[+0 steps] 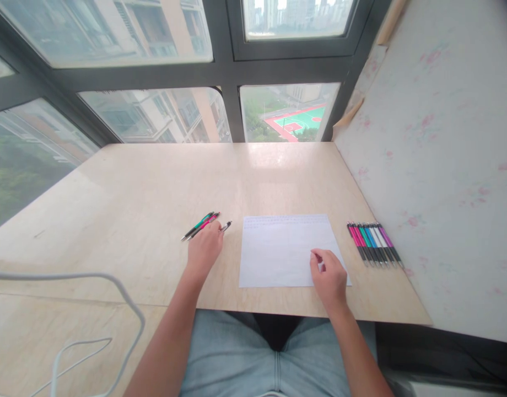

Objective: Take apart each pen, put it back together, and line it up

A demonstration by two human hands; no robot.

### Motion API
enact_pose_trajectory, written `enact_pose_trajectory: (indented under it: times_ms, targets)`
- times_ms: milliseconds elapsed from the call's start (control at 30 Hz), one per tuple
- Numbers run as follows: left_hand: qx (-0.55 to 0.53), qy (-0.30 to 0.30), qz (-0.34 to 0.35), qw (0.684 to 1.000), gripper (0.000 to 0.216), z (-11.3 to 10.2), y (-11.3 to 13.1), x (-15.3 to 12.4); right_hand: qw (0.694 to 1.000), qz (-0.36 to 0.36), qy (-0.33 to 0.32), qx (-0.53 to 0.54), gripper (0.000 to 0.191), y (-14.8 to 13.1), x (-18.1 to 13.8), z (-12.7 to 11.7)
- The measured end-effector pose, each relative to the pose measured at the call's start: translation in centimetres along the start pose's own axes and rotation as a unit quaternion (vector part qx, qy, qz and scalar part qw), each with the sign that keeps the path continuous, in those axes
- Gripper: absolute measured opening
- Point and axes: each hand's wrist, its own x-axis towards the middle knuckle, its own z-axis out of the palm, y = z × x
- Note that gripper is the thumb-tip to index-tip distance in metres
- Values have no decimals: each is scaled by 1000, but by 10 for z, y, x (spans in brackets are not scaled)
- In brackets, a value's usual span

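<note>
My left hand (206,247) is at the left of the paper, its fingers closed on a pen (226,226). Only that pen's end, light with a dark clip, sticks out past the fingers. Beside the same hand lie a green pen (198,225) and a pink pen (204,225), both with black grips, side by side on the tabletop. My right hand (331,280) rests over the lower right of a white sheet of paper (278,253). Its fingers are curled in towards the thumb, and nothing shows between them. Faint lines of writing run along the sheet's top edge.
A row of several pens (373,242), pink, green, blue, white and purple, lies right of the paper by the papered wall (443,165). A pale cable (125,295) loops at lower left. Windows stand behind the wooden tabletop (154,182).
</note>
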Motion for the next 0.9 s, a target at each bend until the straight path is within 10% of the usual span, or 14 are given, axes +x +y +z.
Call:
enact_pose_trajectory:
  times_ms: [133, 300, 433, 667, 900]
  targets:
    - [-336, 27, -35, 941, 28, -6, 10, -14, 1000, 7, 6, 9, 22, -2, 1, -1]
    - [-726, -42, -119, 676, 26, 7, 50, -44, 997, 49, 18, 50, 26, -4, 1, -5]
    - [-804, -78, -182, 560, 29, 26, 84, -67, 976, 151, 23, 155, 28, -20, 1, -9]
    - [-838, -45, -223, 495, 30, 40, 112, -93, 829, 268, -146, 469, 32, -67, -16, -6]
    - [-809, -43, -185, 556, 18, 41, 108, -103, 847, 302, -130, 418, 49, -65, -19, -7]
